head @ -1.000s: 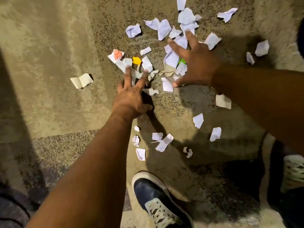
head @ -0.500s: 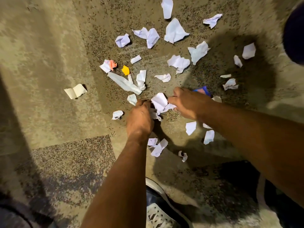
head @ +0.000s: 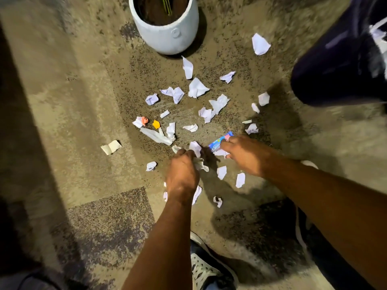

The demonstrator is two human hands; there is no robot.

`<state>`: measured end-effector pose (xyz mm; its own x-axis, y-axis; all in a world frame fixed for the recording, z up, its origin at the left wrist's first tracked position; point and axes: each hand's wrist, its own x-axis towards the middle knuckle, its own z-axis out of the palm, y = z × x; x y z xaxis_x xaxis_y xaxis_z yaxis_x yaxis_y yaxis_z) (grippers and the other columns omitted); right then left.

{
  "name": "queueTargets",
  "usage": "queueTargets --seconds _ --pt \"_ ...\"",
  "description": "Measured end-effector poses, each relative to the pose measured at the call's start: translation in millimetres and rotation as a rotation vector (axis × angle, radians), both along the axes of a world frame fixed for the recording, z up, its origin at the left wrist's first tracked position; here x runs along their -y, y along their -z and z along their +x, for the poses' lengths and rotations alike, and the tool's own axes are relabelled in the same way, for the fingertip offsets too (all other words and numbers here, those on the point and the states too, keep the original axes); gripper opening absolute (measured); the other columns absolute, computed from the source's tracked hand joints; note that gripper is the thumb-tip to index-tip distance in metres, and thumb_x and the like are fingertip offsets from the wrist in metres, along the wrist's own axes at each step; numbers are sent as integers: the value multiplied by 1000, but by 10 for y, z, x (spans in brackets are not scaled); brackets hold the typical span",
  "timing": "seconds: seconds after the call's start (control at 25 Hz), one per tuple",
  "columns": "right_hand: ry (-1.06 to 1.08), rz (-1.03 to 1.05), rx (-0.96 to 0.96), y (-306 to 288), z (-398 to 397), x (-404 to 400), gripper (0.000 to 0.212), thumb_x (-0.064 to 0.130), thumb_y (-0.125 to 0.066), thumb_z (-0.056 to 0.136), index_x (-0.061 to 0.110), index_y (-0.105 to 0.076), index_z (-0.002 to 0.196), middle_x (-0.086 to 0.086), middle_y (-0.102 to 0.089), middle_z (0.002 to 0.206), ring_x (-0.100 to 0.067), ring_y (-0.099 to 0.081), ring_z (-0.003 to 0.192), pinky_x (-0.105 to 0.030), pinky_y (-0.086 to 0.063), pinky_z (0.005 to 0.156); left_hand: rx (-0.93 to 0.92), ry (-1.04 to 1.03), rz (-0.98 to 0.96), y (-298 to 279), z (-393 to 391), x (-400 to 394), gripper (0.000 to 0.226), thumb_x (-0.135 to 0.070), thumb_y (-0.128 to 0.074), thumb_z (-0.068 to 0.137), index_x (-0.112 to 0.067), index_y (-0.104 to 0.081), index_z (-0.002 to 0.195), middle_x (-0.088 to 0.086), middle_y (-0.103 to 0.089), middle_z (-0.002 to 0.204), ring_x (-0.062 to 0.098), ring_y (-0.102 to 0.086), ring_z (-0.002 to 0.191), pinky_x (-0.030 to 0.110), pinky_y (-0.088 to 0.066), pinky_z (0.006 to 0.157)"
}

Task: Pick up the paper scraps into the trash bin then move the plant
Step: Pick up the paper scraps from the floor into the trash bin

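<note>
1. Your left hand was fisted around crumpled white scraps
2. Your right hand pinched a blue wrapper
3. Loose paper scraps covered the carpet; plant pot stood beyond them

View: one head-worn wide-angle camera
Facing: steeply down at the carpeted floor
Nearness: close; forearms enter from the lower edge
Top edge: white plant pot
Bottom edge: wearer's shoe
</note>
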<state>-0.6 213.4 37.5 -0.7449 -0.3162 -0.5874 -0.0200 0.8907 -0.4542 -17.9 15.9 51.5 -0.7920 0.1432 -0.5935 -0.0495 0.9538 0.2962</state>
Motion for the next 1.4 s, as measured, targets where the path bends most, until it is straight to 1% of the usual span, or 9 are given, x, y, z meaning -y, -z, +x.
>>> queueTargets --seconds 0.28,0.4,0.48,0.6,0.84,1.0,1.24,1.32,1.4 --pt "26 131 -148 -946 218 -435 50 2 -59 83 25 -51 127 -5 -61 116 -28 -57 106 -38 -49 90 -64 22 81 -1023 -146 -688 27 1 -53 88 -20 -69 96 1 -62 101 21 -61 81 26 -48 72" --pt "150 157 -275 -1436 161 -851 55 -5 -71 65 28 -51 105 -6 -62 91 -30 -62 82 -35 -52 63 -121 -104 192 -1433 -334 -1178 31 1 -50 87 -16 -73 101 8 -68 104 25 -64 85 26 -48 73" --pt "284 216 -359 -1781 72 -1183 39 1 -73 71 23 -56 98 -6 -61 86 -30 -63 76 -28 -40 53 -125 -155 290 -1740 -433 -1564 33 0 -49 86 -13 -73 104 10 -72 100 29 -68 85 32 -56 77" --pt "584 209 -435 -2067 -39 -1701 14 14 -62 92 13 -60 105 -12 -60 102 -34 -60 89 -32 -40 62 -54 -224 413 -2117 -545 -2142 26 -1 -50 82 -13 -72 92 9 -75 85 31 -69 75 37 -59 70" --pt "876 272 -422 -2223 -167 -2650 44 25 -64 93 6 -49 129 -24 -50 120 -45 -54 106 -46 -48 83 115 -369 563 -2506 -653 -3210 18 -15 -59 85 -22 -68 99 0 -74 83 23 -72 79 29 -59 71" --pt "1054 197 -387 -2312 -211 -3095 61 28 -73 84 11 -43 135 -22 -46 130 -44 -50 116 -48 -46 95 407 -491 734 -2576 -735 -3611 69 -37 -70 64 -33 -56 131 -3 -66 120 22 -65 111 43 -53 99" --pt "906 209 -513 -2310 -31 -3013 57 18 -66 88 10 -44 139 -23 -52 130 -44 -55 113 -52 -51 91 392 -472 766 -2576 -632 -3419 40 -14 -72 79 -22 -67 119 -5 -70 105 17 -68 102 38 -55 97" --pt "793 177 -591 -2293 17 -2840 44 15 -65 87 9 -54 129 -19 -57 120 -40 -59 103 -48 -54 82 237 -436 712 -2502 -613 -3201 11 -11 -66 90 -19 -68 97 -5 -69 86 12 -65 80 28 -55 80" --pt "698 146 -625 -2279 71 -2569 29 15 -61 88 13 -59 117 -12 -60 110 -34 -62 93 -44 -55 73 108 -407 617 -2447 -543 -2868 13 -16 -64 94 -21 -63 82 -7 -66 74 8 -60 66 22 -50 66"
